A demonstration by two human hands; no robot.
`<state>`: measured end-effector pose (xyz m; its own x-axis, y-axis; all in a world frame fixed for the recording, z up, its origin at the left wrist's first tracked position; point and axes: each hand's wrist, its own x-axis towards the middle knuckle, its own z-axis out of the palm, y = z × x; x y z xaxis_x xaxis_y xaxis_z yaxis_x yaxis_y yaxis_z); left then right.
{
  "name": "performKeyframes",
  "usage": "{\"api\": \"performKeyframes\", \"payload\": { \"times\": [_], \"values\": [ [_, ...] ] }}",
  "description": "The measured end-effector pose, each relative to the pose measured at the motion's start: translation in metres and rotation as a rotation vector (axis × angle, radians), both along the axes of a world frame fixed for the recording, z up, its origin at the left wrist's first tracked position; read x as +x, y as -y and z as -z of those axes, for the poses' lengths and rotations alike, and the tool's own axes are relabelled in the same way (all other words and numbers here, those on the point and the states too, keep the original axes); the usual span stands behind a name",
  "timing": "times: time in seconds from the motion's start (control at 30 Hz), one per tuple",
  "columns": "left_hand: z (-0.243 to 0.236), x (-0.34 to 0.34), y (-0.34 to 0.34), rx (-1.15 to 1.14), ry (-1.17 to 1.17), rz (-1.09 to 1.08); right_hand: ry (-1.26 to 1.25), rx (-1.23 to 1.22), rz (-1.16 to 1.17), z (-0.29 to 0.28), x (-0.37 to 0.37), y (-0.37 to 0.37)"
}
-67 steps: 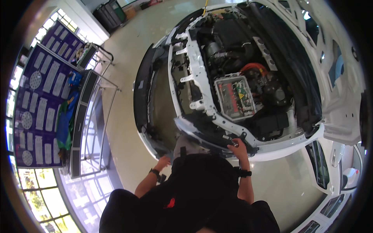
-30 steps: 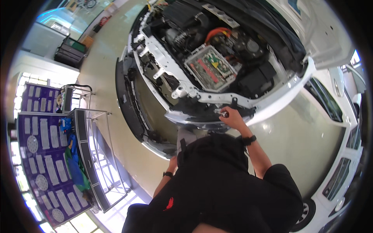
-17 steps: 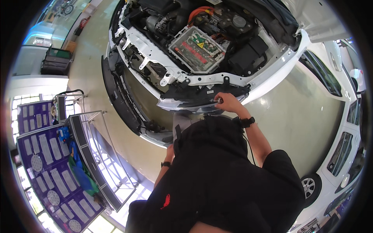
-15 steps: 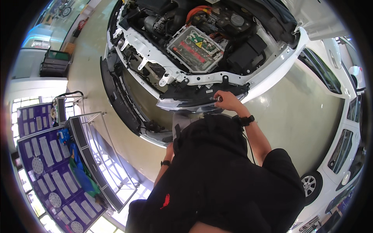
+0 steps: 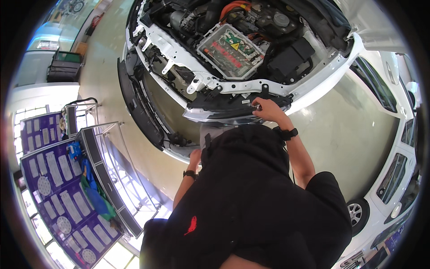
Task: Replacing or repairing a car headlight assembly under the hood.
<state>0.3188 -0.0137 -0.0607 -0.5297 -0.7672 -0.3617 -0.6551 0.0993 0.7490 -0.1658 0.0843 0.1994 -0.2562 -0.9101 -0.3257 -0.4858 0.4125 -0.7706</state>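
My right hand (image 5: 269, 111) is at the car's headlight (image 5: 224, 117), fingers pinched around a small metal tool end (image 5: 258, 107); its exact kind is too small to tell. Lower and to the left, my left hand (image 5: 194, 158) looks closed on the end of the front bumper (image 5: 134, 101), its fingertips partly hidden. That bumper is black and white and stands away from the car's nose, leaving a gap. Behind the headlight runs the white front crossmember (image 5: 235, 85) with holes and brackets.
A clear-lidded electrical box (image 5: 230, 53) with a yellow warning triangle sits in the engine bay, beside a black box (image 5: 291, 58). Orange cables (image 5: 233, 9) lie behind. White cars (image 5: 396, 152) stand at right. A metal-framed cart (image 5: 105, 175) and purple panels (image 5: 62, 179) are at left.
The view has shifted slightly, and the car sits a little right and higher. My left hand shows more fully, higher up beside the bumper end. My right hand stays at the headlight.
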Motion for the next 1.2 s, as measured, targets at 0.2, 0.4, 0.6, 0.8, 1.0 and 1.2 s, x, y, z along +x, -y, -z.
{"api": "performKeyframes", "payload": {
  "times": [0.2,0.4,0.6,0.8,1.0,1.2],
  "values": [
    [-0.06,-0.036,-0.006,0.375,-0.073,-0.073,0.018,0.113,0.008,0.004,-0.006,-0.012],
    [-0.081,-0.044,-0.025,0.723,-0.109,-0.54,-0.002,0.141,-0.049,0.0,-0.009,0.004],
    [-0.088,-0.047,-0.032,0.73,-0.145,-0.59,-0.171,0.087,0.017,0.008,-0.023,0.036],
    [-0.09,-0.054,-0.047,0.724,-0.143,-0.664,-0.263,-0.03,0.079,0.03,-0.039,0.054],
    [-0.092,-0.049,-0.071,0.746,-0.171,-0.708,-0.207,0.042,-0.082,0.018,-0.016,0.067],
    [-0.09,-0.041,-0.092,0.754,-0.149,-0.792,-0.233,0.054,-0.038,0.031,-0.008,0.076]
  ]
}}
